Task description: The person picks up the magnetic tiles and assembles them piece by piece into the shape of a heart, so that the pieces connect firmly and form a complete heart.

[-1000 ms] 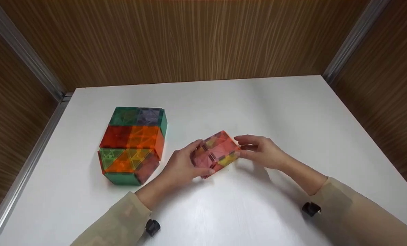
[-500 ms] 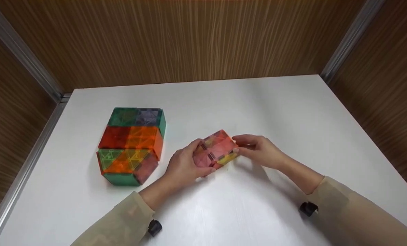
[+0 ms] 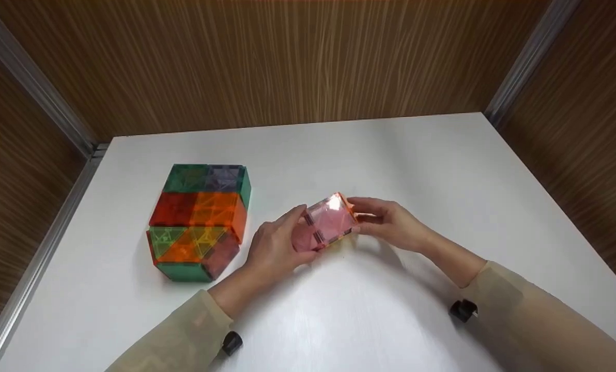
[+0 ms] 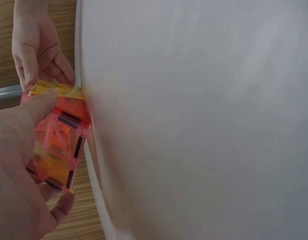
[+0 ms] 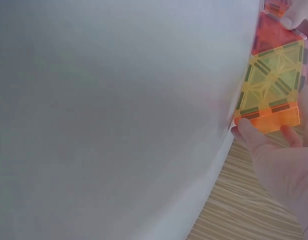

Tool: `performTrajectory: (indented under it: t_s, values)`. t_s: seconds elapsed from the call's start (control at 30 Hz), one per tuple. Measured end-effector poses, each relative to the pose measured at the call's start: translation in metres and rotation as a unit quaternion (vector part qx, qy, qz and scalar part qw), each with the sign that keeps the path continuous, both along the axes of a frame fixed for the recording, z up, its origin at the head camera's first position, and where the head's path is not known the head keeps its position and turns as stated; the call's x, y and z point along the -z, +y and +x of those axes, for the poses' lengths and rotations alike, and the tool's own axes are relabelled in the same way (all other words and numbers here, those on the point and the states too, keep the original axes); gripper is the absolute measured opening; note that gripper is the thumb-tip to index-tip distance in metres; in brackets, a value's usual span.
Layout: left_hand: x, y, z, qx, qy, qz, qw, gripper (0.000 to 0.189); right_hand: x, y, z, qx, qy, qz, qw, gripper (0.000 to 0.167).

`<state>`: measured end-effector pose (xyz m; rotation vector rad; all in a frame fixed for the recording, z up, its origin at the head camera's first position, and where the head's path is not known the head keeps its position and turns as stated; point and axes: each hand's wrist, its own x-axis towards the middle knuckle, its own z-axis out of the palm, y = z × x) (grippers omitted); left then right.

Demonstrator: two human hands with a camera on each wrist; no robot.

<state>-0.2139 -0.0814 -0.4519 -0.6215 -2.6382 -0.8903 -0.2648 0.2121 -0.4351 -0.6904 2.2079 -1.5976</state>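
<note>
A small box of translucent magnetic tiles (image 3: pixel 331 222) is held between both hands above the white table. Its top looks pink in the head view; yellow and orange sides show in the right wrist view, with dark magnet strips along the edges. My left hand (image 3: pixel 274 245) grips its left end, thumb (image 4: pixel 41 105) on the near side and fingers round the far side. At the opposite end, my right hand (image 3: pixel 398 227) holds the orange end face with thumb and fingertips. Some right fingertips are hidden behind the box.
A larger block built of magnetic tiles (image 3: pixel 197 206), green, purple, red, orange and yellow-green, stands on the white table (image 3: pixel 390 155) left of the hands. Wood-grain panels (image 3: pixel 308 62) rise behind the table and at both sides.
The small box has tilted, so its pink top now catches a bright glare and its yellow near side shows less. The right hand has shifted slightly up and left with it.
</note>
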Motion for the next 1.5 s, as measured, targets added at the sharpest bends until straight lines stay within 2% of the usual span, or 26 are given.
performTrajectory:
  t_s: [0.17,0.3,0.47,0.63,0.73,0.83,0.9,1.0,1.37,1.5]
  values:
    - [0.001,-0.002,-0.001,0.017,0.044,-0.022,0.9987,0.090,-0.001,0.003,-0.003,-0.017,-0.020,0.017,0.9995,0.087]
    - [0.001,-0.002,0.000,0.032,0.065,-0.030,0.9969,0.092,-0.002,0.005,-0.005,-0.040,-0.025,0.021,0.9987,0.094]
    - [0.002,-0.003,0.001,0.045,0.061,-0.030,0.9967,0.092,-0.001,0.007,-0.007,-0.049,-0.009,0.035,0.9982,0.096]
    - [0.003,-0.005,0.001,0.064,0.047,0.000,0.9968,0.092,0.000,0.009,-0.009,-0.053,-0.008,0.032,0.9980,0.099]
    - [0.003,-0.006,0.002,0.066,0.015,0.021,0.9975,0.090,0.000,0.009,-0.009,-0.053,-0.009,0.031,0.9980,0.100]
    - [0.001,-0.008,0.004,0.065,-0.035,0.048,0.9962,0.088,0.001,0.009,-0.009,-0.058,-0.006,0.026,0.9980,0.099]
    - [0.000,-0.009,0.005,0.063,-0.071,0.070,0.9931,0.086,0.001,0.009,-0.008,-0.060,-0.004,0.024,0.9979,0.098]
    - [-0.001,-0.010,0.005,0.066,-0.106,0.108,0.9862,0.082,0.002,0.009,-0.008,-0.060,0.003,0.031,0.9977,0.097]
    - [0.000,-0.010,0.000,0.047,-0.191,0.171,0.9655,0.091,0.004,0.006,-0.008,-0.058,0.019,0.049,0.9969,0.102]
    - [-0.001,-0.010,0.000,0.043,-0.207,0.190,0.9587,0.092,0.006,0.005,-0.009,-0.063,0.038,0.047,0.9962,0.110]
